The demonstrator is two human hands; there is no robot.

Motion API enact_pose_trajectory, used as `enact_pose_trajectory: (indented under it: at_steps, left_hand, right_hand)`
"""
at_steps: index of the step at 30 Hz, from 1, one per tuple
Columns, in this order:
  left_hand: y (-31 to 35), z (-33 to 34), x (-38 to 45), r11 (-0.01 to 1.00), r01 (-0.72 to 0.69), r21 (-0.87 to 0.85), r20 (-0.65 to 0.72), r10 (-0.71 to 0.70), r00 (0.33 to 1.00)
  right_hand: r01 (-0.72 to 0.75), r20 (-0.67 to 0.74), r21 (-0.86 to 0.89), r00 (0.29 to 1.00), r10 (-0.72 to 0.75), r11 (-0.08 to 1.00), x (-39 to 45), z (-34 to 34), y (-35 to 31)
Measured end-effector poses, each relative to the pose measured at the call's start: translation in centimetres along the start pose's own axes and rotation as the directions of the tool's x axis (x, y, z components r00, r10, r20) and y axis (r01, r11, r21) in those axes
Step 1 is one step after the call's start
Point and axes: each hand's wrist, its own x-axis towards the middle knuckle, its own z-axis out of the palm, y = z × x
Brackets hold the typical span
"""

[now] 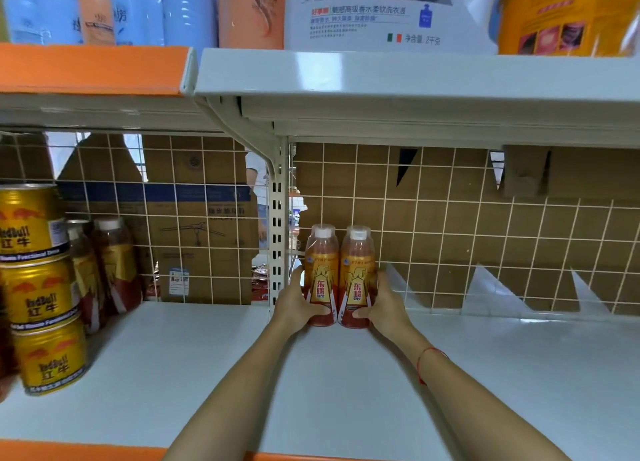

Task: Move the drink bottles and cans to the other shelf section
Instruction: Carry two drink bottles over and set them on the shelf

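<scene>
Fingers of each hand wrap one bottle, both standing on the right shelf

Left hand grips the left bottle, right hand the right bottle, touching, at the post's 3 o'clock (caps at 12, long axes upright); judged risk: letting go unevenly could tip one into the other; cans wait at 9 o'clock

Two orange-label bottles upright, touching, right section, 12 o'clock. Gold cans stacked, two bottles beside, 9 o'clock.
</scene>
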Motion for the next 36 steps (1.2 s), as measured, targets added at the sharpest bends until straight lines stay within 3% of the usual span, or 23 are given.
enact_pose_trajectory:
  at_steps: [27,36]
  left_hand:
    - [-0.2,0.3,0.5,0.999,0.025,0.026,-0.001,-0.025,1.000]
    - [0.7,0.6,-1.2,0.999,0.039,-0.007,0.000,-0.039,0.999]
  right_hand:
    - [0.033,-0.002,-0.026,0.999,-0.033,0.999,0.4,-0.1,0.0]
    - [-0.059,-0.006,0.020,0.998,0.059,0.998,-1.6,-0.4,-1.2]
